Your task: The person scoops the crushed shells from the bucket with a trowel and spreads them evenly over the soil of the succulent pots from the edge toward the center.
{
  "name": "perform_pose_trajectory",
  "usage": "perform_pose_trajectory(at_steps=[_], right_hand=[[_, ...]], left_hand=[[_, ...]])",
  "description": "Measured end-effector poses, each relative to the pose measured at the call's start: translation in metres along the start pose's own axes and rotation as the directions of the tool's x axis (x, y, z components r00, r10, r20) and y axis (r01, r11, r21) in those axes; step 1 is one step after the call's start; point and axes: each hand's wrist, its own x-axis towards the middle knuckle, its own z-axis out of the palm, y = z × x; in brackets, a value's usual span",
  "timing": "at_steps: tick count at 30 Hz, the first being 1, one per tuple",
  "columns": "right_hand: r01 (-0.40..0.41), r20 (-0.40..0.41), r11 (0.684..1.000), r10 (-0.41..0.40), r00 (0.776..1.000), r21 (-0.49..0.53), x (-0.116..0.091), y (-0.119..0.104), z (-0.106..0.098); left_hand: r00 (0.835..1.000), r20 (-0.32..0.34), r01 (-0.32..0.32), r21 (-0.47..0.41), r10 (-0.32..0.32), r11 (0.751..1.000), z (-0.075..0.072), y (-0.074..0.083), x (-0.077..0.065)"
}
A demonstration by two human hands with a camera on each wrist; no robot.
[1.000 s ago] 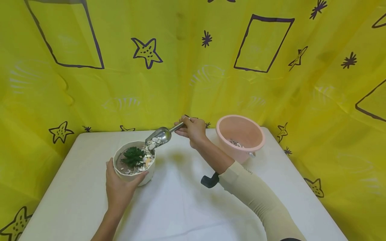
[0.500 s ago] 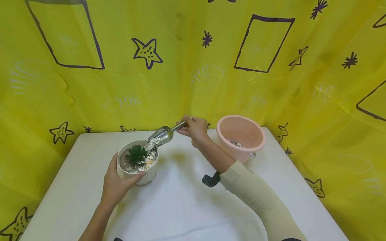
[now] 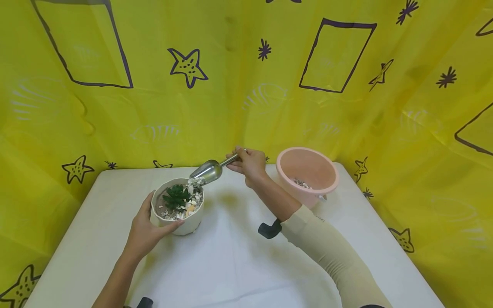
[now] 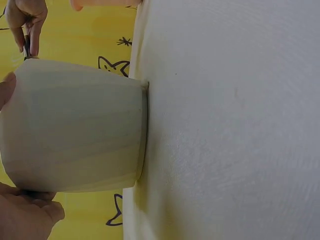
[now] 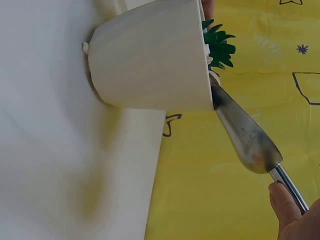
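Note:
A white faceted plant pot stands on the table, holding a small green succulent. White and tan stone chips cover the soil on the plant's right side. My left hand grips the pot from the left, thumb along its near side. My right hand holds a metal scoop by its handle, tilted down to the left. In the right wrist view the scoop's lip is right at the pot's rim. More pale chips lie at the scoop's mouth.
A pink bucket with some stone chips inside stands at the back right, beside my right forearm. The white-covered table ends at a yellow patterned curtain behind.
The pot has shifted and turned slightly to the right under my left hand. The scoop has tipped further and holds fewer chips; more lie at the pot's right rim.

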Motion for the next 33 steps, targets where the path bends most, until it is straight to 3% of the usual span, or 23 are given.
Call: perform_pose_trajectory(at_steps=[4, 8, 14, 18, 26, 33], right_hand=[[0.001, -0.006, 1.0, -0.001, 1.0, 0.011, 0.0, 0.001, 0.0], [0.0, -0.006, 1.0, 0.0, 1.0, 0.014, -0.001, 0.003, -0.001], [0.001, -0.007, 1.0, -0.001, 1.0, 0.014, -0.002, 0.003, -0.002], [0.002, -0.01, 1.0, -0.002, 1.0, 0.008, -0.003, 0.002, -0.001], [-0.003, -0.008, 1.0, 0.003, 1.0, -0.004, -0.003, 0.002, -0.002], [0.017, 0.001, 1.0, -0.017, 1.0, -0.026, -0.002, -0.001, -0.005]], left_hand=[[0.999, -0.022, 0.038, 0.011, -0.038, 0.999, 0.006, 0.002, -0.004], [0.99, -0.109, 0.088, 0.0, -0.088, 0.996, 0.019, 0.007, -0.013], [0.953, -0.293, 0.072, -0.042, -0.081, 0.997, 0.046, 0.015, -0.024], [0.93, -0.363, 0.032, -0.071, -0.055, 0.997, 0.058, 0.018, -0.027], [0.901, -0.424, 0.044, -0.121, -0.091, 0.992, 0.066, 0.023, -0.024], [0.898, -0.431, 0.052, -0.104, -0.092, 0.993, 0.066, 0.023, -0.022]])
